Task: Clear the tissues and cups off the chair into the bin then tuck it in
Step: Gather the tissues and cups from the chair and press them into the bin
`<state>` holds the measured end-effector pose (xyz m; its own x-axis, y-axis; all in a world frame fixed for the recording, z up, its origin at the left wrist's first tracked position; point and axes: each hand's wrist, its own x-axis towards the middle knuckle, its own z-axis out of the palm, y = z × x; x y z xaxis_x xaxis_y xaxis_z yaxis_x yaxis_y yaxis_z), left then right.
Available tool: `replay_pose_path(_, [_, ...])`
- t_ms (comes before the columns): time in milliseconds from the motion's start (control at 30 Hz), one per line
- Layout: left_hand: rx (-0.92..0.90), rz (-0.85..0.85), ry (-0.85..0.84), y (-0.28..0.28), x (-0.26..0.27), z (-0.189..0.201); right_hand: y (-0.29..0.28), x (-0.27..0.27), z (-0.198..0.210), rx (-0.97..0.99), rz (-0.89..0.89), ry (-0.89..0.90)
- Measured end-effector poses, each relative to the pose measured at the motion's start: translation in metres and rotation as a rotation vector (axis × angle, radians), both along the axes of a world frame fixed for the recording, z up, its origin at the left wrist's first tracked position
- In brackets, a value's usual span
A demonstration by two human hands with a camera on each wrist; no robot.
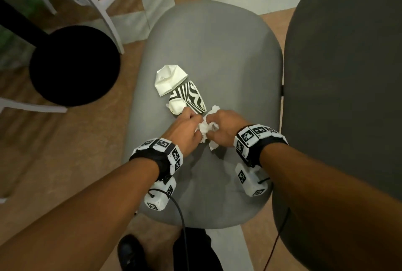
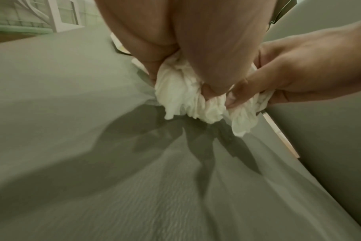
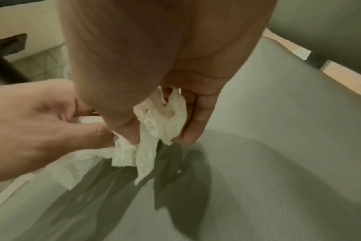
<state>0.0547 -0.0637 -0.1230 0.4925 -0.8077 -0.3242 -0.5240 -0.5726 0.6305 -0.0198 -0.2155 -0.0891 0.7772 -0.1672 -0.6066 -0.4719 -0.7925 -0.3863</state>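
Observation:
Crumpled white tissues [image 1: 204, 129] are bunched between both hands just above the grey chair seat [image 1: 228, 57]. My left hand [image 1: 185, 127] grips one wad [image 2: 181, 91] with curled fingers. My right hand [image 1: 224, 129] pinches another wad [image 3: 165, 120] right beside it, thumb and fingers closed on the paper. Two crushed paper cups lie on the seat just beyond the hands: a plain white cup [image 1: 168, 82] and a black-and-white striped cup [image 1: 189, 99]. The hands' shadows fall on the seat [image 2: 134, 163] below.
A dark grey chair back [image 1: 348, 96] stands close on the right. To the left are a black round base [image 1: 74, 66] on the wooden floor and white furniture legs [image 1: 108, 9]. My shoe [image 1: 130, 251] shows at the seat's near edge. No bin is in view.

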Motion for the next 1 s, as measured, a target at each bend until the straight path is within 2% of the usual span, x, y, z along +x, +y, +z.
replay_pose_path(200, [-0.147, 0.006, 0.091, 0.039, -0.024, 0.012, 0.037, -0.014, 0.019, 0.026, -0.016, 0.027])
replay_pose_path(367, [-0.136, 0.077, 0.11, 0.066, -0.044, 0.025, 0.062, -0.022, 0.03, 0.036, -0.061, 0.107])
replay_pose_path(467, [-0.168, 0.11, 0.113, 0.09, -0.045, 0.032, 0.082, -0.019, 0.037, 0.125, -0.119, 0.103])
replay_pose_path(567, [-0.197, 0.192, 0.108, 0.122, -0.042, 0.036, 0.115, -0.008, 0.044, 0.208, -0.126, 0.085])
replay_pose_path(667, [-0.187, 0.374, 0.121, 0.17, -0.035, 0.03, 0.163, 0.011, 0.042, 0.259, -0.123, 0.083])
replay_pose_path(833, [-0.15, 0.734, 0.16, 0.274, -0.032, 0.012, 0.273, 0.036, 0.015, 0.329, -0.075, 0.092])
replay_pose_path(900, [-0.092, 0.767, 0.18, 0.313, -0.031, -0.005, 0.317, 0.038, -0.006, 0.307, -0.036, 0.081])
replay_pose_path(1000, [-0.048, 0.694, 0.177, 0.356, -0.036, -0.044, 0.364, 0.032, -0.049, 0.238, 0.03, 0.131])
